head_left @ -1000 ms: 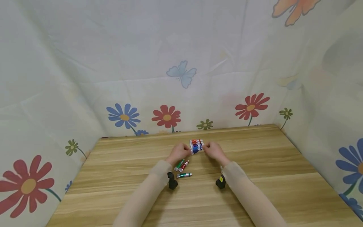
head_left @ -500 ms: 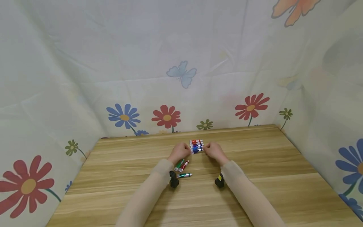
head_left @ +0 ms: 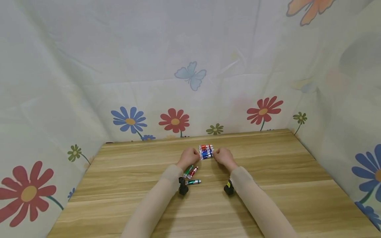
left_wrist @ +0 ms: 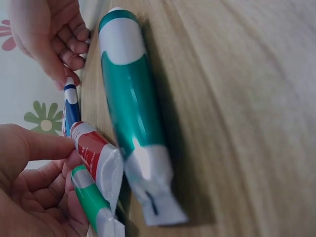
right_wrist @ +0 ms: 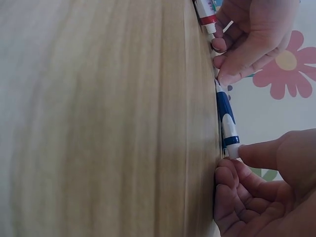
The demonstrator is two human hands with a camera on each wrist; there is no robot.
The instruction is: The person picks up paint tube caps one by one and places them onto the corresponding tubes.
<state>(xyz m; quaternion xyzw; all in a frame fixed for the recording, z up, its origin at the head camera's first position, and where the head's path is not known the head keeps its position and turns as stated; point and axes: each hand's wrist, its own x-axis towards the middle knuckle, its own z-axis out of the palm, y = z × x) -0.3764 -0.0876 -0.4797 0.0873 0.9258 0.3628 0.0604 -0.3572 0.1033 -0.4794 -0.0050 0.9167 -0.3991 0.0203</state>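
pinching a dark blue and white paint tube (right_wrist: 225, 111): left hand (head_left: 189, 158) at the tail, right hand (head_left: 225, 158) at the white cap (right_wrist: 233, 150). held just beside a row of red and blue tubes (head_left: 206, 147) on the wood-grain surface (head_left: 268, 165). probably straightening to match. next, likely calls for an even release, then reaching back for the loose red tube (head_left: 192, 172), bright green tube (head_left: 188, 171) or dark green tube (head_left: 194, 182).

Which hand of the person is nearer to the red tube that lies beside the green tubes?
Left. The left hand is just beyond the red tube, pinching one end of the dark blue tube; the right hand is farther away, to the right, at that tube's other end.
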